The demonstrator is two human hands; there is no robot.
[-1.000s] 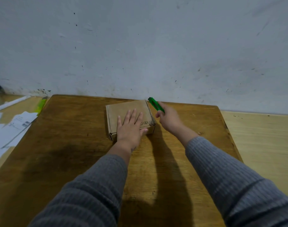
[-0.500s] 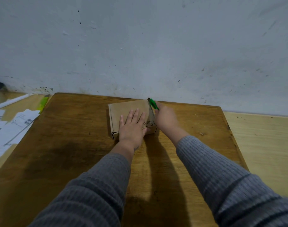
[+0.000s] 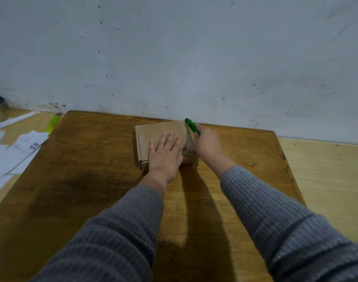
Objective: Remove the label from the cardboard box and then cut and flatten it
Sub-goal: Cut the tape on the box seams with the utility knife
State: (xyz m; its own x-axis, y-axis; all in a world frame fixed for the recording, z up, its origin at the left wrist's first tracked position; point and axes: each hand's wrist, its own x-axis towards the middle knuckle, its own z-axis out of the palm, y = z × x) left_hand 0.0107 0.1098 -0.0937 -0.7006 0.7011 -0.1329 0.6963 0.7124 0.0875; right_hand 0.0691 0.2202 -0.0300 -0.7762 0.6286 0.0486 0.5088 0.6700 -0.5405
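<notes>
A small brown cardboard box (image 3: 151, 133) lies flat near the far edge of a dark wooden board (image 3: 82, 180). My left hand (image 3: 164, 153) presses flat on the box's top, fingers straight and spread. My right hand (image 3: 207, 145) grips a green utility knife (image 3: 192, 126) at the box's right edge, with the knife's tip against the top right edge of the box. Black print shows on the top of the box near its front right corner. No label is visible on the box.
A stack of white printed papers (image 3: 15, 151) lies on the pale table at the left, with a yellow-green object (image 3: 52, 124) beside the board's far left corner. A grey-white wall (image 3: 174, 58) stands right behind the board. Pale wooden table (image 3: 326, 176) extends to the right.
My right hand has brought the green knife from beside the box's far right corner onto the box's right edge. My left hand stays flat on the box.
</notes>
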